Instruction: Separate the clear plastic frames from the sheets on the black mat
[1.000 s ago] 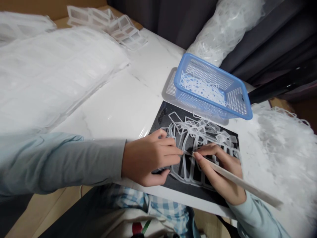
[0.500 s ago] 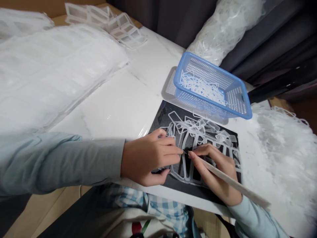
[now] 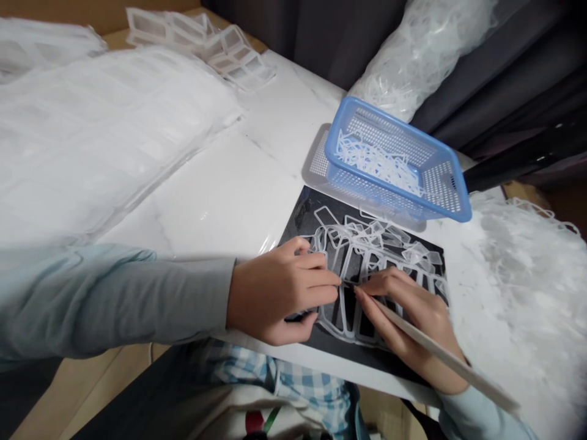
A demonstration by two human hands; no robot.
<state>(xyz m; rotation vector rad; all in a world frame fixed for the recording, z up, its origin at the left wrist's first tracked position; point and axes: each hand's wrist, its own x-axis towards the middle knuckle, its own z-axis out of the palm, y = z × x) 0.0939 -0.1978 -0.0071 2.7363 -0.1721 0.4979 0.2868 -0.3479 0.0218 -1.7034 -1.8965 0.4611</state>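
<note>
My left hand (image 3: 279, 293) lies with its fingers pressed flat on a translucent white sheet of rectangular frames (image 3: 355, 275) that rests on a black mat (image 3: 298, 223). My right hand (image 3: 415, 324) grips a thin wooden stick (image 3: 440, 354) like a pen. The stick's tip touches the sheet right beside my left fingertips. Loose cut frames (image 3: 394, 241) are heaped on the mat's far side.
A blue mesh basket (image 3: 452, 180) with white strips in it stands tilted on a grey basket (image 3: 316, 165) behind the mat. Stacks of white sheets (image 3: 92, 134) fill the left of the marble table. Heaps of white trimmings (image 3: 527, 269) lie at the right, and a bag (image 3: 422, 49) at the back.
The stick's tip and my right hand have shifted slightly along the sheet and back. My left hand has stayed in place on the sheet.
</note>
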